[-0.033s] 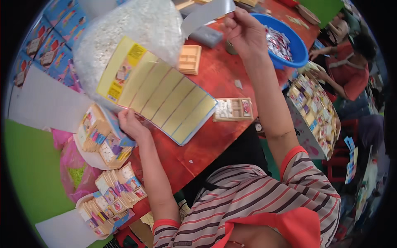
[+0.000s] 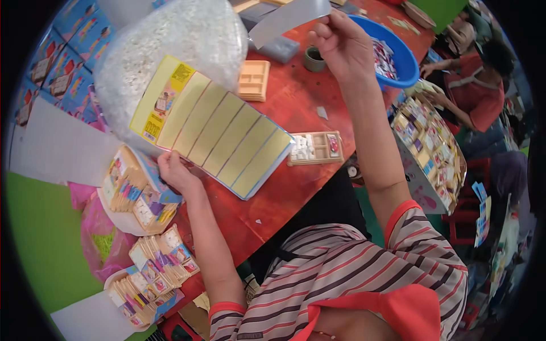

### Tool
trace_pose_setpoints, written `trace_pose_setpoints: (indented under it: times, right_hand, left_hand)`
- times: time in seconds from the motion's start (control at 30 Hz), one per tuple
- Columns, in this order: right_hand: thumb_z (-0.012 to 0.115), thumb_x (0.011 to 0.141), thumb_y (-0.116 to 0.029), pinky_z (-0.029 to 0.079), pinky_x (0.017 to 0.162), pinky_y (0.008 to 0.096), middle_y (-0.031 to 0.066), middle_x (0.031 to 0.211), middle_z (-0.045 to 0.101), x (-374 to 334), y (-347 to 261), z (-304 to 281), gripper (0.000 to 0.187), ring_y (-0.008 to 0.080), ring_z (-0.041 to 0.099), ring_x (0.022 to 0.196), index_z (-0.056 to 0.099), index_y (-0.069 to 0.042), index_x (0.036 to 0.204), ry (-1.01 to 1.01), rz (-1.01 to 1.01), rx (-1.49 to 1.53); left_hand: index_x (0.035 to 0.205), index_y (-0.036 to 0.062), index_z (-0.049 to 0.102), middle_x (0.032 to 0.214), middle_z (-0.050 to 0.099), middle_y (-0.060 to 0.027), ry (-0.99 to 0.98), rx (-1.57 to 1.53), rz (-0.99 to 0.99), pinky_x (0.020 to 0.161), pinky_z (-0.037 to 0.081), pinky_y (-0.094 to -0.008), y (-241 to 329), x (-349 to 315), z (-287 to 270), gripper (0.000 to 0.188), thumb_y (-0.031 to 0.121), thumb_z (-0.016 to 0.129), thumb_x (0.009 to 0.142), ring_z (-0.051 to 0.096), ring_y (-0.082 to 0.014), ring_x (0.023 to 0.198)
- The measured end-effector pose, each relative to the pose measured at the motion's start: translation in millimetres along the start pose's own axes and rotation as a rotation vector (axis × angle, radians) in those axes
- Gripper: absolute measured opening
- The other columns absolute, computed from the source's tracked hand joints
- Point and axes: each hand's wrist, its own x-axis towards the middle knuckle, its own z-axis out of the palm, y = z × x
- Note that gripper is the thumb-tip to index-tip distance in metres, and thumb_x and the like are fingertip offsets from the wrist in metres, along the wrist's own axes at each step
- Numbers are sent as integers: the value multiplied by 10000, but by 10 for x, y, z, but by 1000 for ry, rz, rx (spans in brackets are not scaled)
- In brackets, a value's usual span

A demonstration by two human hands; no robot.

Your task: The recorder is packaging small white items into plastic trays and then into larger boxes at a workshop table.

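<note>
The person's left hand (image 2: 177,172) grips the lower left edge of a pale yellow card (image 2: 224,133), its fingers closed on the border. The card is ruled into broad slanting bands, has a brighter yellow printed panel at its far left end and a blue edge at the right, and is held tilted above the red desk (image 2: 242,224). The right hand (image 2: 347,48) is raised higher up and farther right, its fingers pinching the end of a curved greyish strip (image 2: 287,21) that reaches out to the left.

Just beside the card's right corner, a wooden tray (image 2: 315,162) lies on the desk, with white pieces (image 2: 302,146) in its left compartment and a red-and-white packet (image 2: 333,145) at its right end. Beyond the card stand more divided wooden trays (image 2: 252,84), and a large clear bag (image 2: 170,62) full of small white bits sits behind the card's left part. A dark round cup (image 2: 314,60) stands near the right hand, and a blue basin (image 2: 410,61) of packets is partly behind the right forearm. At the far right, a co-worker (image 2: 478,85) in red sits beyond a heaped carton (image 2: 418,190)
</note>
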Motion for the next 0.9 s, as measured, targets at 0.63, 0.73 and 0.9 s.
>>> trace_pose_setpoints:
  times: [0.63, 0.73, 0.9]
  right_hand:
    - [561, 897, 15, 507, 734, 299, 106, 871, 594, -2536, -298, 305, 53, 171, 612, 786, 604, 34, 920, 111, 107, -835]
    - [615, 835, 51, 491, 745, 309, 105, 874, 610, -2574, -199, 364, 90, 215, 612, 822, 618, 21, 920, -101, 4, -1067]
    - [627, 827, 33, 497, 777, 324, 132, 921, 623, -2603, -154, 344, 118, 260, 621, 870, 635, 15, 944, -177, 113, -1047]
  left_hand:
    - [1409, -47, 369, 1466, 378, -239, -1079, 259, 396, 1108, 302, -441, 590, -2587, 586, 629, 31, 618, 837, 376, -362, 1357]
    - [1358, -53, 432, 1409, 453, -230, -1087, 97, 317, 1074, 358, -434, 360, -2693, 545, 517, 61, 595, 881, 465, -354, 1287]
    - [1256, -49, 543, 1240, 595, -160, -1012, 6, 51, 940, 452, -338, 255, -2657, 433, 357, 175, 513, 979, 590, -244, 1098]
